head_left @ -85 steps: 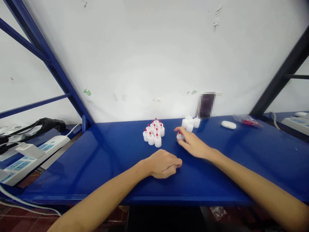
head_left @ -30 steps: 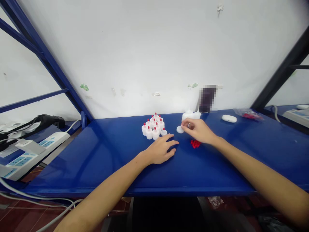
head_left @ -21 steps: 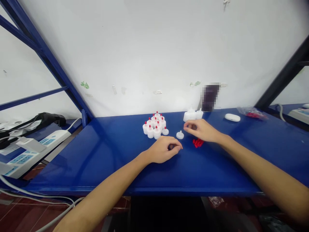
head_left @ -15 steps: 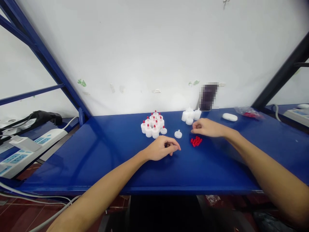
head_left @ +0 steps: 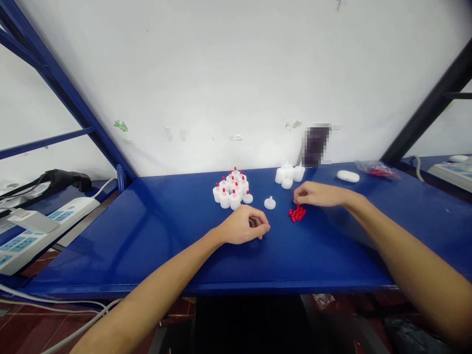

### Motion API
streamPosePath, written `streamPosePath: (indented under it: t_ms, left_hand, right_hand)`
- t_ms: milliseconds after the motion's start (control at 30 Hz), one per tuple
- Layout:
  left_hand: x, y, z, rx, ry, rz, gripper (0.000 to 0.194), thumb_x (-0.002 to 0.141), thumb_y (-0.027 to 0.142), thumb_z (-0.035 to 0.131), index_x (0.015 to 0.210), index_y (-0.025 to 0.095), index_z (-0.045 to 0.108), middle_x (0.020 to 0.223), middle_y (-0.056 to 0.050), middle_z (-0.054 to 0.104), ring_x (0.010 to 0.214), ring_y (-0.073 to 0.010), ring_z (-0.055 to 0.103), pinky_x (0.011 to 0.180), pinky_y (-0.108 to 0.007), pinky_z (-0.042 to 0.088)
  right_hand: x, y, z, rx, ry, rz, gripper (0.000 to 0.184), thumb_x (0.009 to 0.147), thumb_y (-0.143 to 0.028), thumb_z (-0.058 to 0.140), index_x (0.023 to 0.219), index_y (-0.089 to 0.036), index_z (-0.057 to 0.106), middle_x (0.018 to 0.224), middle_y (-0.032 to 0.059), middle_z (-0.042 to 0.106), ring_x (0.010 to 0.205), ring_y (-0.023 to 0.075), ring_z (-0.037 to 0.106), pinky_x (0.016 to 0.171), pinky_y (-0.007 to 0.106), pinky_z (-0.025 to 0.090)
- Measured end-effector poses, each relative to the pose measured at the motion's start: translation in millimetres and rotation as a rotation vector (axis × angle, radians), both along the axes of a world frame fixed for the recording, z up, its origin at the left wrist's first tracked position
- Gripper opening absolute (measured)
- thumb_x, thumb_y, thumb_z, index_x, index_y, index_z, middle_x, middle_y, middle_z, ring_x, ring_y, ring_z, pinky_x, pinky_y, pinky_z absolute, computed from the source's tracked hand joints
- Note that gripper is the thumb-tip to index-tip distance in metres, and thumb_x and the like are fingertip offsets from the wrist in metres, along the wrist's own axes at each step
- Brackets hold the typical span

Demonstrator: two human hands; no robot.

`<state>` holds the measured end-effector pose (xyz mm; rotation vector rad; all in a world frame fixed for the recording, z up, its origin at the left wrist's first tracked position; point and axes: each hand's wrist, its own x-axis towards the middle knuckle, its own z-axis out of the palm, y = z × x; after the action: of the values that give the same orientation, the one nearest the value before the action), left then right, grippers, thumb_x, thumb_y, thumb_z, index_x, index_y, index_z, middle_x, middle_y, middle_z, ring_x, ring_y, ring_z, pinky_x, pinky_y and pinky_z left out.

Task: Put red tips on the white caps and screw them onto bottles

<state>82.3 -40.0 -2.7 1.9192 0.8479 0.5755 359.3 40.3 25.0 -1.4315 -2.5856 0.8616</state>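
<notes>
My right hand [head_left: 309, 193] is closed in a pinch at the far edge of a small pile of red caps [head_left: 297, 214]. Its fingertips are on a red cap at the top of the pile, partly hidden by the fingers. My left hand [head_left: 246, 225] rests on the table with its fingers loosely curled and the thumb against them; nothing shows in it. Between the hands, a single white round lid with a bare nozzle [head_left: 270, 203] lies on the table. Beyond my left hand, several white bottles with red tips [head_left: 230, 189] stand grouped, beside a low white lid with a red tip [head_left: 248, 197].
Several white pieces without red tips [head_left: 289, 174] stand near the wall. To the right lie a white oval case [head_left: 348, 176] and a clear bag with red pieces [head_left: 379, 170]. A power strip [head_left: 44, 231] sits left of the blue table [head_left: 155, 255].
My right hand has come down to the red caps, its fingertips now meeting the pile. My left hand stays in place, a little more curled. The whole view has shifted slightly.
</notes>
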Motion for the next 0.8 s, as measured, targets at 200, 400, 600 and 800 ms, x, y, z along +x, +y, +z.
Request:
streamPosePath:
  t_ms: [200,400,600,800]
  left_hand:
    - [-0.6,-1.6,0.6,-0.008,0.007,0.033,0.023,0.088,0.031,0.062,0.078,0.010,0.065,0.069,-0.005,0.069,0.049,-0.0094,0.060,0.051,-0.019,0.048]
    - [-0.2,1.7,-2.3,0.215,0.050,0.081,0.026,0.090,0.029,0.057,0.072,0.013,0.065,0.064,-0.001,0.062,0.054,-0.0086,0.054,0.054,-0.020,0.042]
    - [-0.7,3.6,-5.7,0.461,0.200,0.038,0.045,0.094,0.030,0.052,0.051,0.015,0.049,0.063,0.001,0.049,0.052,-0.0078,0.040,0.054,-0.026,0.033]
    - [-2.4,4.6,-6.5,0.648,0.408,-0.037,0.050,0.101,0.034,0.042,0.055,0.016,0.049,0.058,-0.001,0.047,0.052,-0.0115,0.042,0.055,-0.030,0.027]
  right_hand:
    - [-0.2,-1.1,1.7,-0.036,0.028,-0.055,0.024,0.081,-0.037,0.050,0.072,-0.020,0.064,0.060,0.0004,0.060,0.056,0.0153,0.052,0.058,0.029,0.040]
    - [13.4,1.4,3.6,-0.099,0.051,-0.017,0.016,0.075,-0.033,0.055,0.075,-0.020,0.064,0.069,0.0040,0.065,0.061,0.0173,0.058,0.059,0.029,0.047]
    - [18.7,1.0,5.7,-0.158,0.030,-0.002,0.020,0.069,-0.030,0.061,0.086,-0.022,0.069,0.069,0.0017,0.064,0.063,0.0175,0.058,0.059,0.029,0.046]
    - [17.2,0.2,5.4,-0.187,0.044,-0.005,0.018,0.073,-0.035,0.064,0.083,-0.021,0.069,0.066,0.0007,0.062,0.061,0.0163,0.056,0.059,0.029,0.045]
